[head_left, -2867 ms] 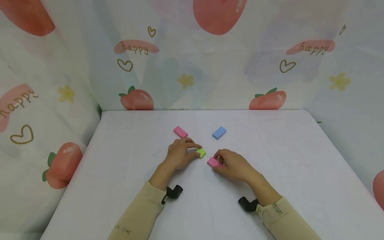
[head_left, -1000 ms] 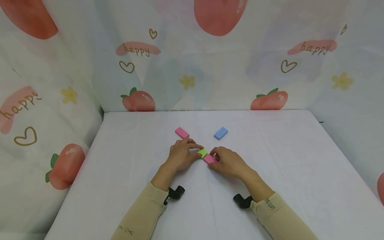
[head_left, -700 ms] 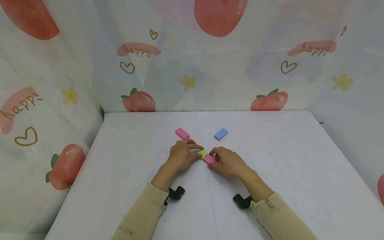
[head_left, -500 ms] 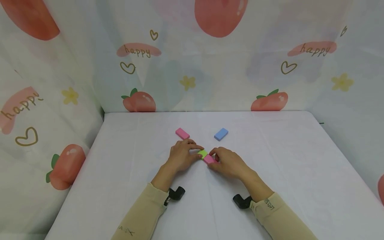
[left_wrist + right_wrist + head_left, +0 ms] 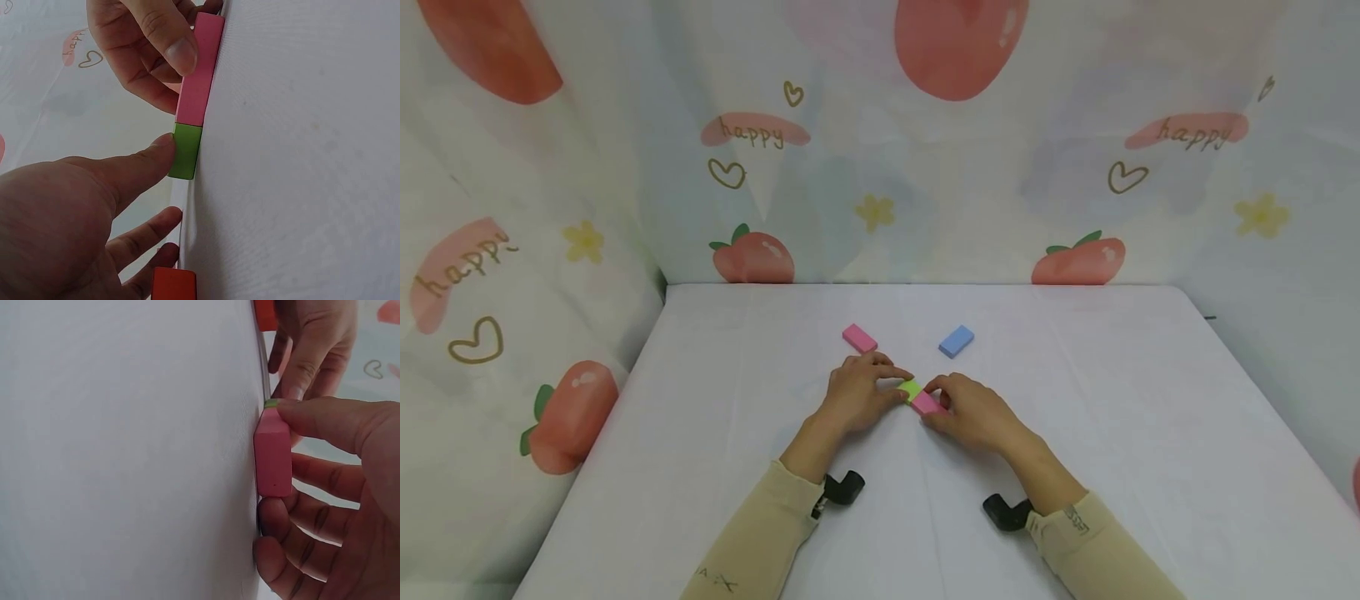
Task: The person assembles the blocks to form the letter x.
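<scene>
Near the middle of the table my left hand (image 5: 859, 392) pinches a small lime-green block (image 5: 911, 390) between thumb and a finger. My right hand (image 5: 976, 410) holds a longer pink block (image 5: 928, 403) by its sides. In the left wrist view, one end of the pink block (image 5: 200, 75) meets the green block (image 5: 186, 150); both lie on the white cloth. Part of the green block is hidden by my left fingers in the head view. Behind my left hand lies another pink block (image 5: 860, 338), which looks orange-red (image 5: 175, 284) in the left wrist view.
A blue block (image 5: 957, 342) lies on the white table (image 5: 1150, 417) beyond my right hand. A printed cloth backdrop (image 5: 820, 167) rises behind the table and at both sides. Black wrist cameras (image 5: 845, 488) stick out from the sleeves.
Since the oldest frame, my right hand has moved left with the pink block, closing the gap to the green one. The left hand has kept its pinch. The head view has shifted slightly.
</scene>
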### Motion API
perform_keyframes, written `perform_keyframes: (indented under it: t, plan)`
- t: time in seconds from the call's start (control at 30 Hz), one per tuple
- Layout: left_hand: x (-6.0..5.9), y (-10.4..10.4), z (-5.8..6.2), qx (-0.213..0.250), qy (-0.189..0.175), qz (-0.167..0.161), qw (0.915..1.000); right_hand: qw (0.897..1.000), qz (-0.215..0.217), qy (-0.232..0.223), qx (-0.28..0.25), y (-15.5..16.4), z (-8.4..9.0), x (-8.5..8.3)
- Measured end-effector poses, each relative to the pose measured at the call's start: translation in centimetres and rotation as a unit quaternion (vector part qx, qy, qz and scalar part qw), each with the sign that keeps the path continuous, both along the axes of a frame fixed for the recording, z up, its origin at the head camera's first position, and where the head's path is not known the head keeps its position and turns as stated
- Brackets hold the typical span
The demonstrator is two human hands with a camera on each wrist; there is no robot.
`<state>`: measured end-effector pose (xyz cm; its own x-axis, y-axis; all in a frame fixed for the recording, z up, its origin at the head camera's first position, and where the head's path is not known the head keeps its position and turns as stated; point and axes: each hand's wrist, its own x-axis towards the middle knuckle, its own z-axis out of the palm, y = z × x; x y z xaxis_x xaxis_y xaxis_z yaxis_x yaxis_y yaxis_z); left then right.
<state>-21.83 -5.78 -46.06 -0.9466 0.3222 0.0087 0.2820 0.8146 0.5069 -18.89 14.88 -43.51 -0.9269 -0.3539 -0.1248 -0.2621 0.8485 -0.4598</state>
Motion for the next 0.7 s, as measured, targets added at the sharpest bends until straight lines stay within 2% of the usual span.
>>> perform_keyframes:
  t: [0.47,0.7]
  plan:
    - [0.3,0.4,0.0,-0.001,-0.014,0.007,0.9999,0.999,-0.014,-0.014,-0.029,0.3,-0.9,0.5]
    - [0.3,0.1,0.2,0.005,-0.005,0.007,0.9999,1.000,0.001,0.010,-0.028,0.2,-1.1,0.2]
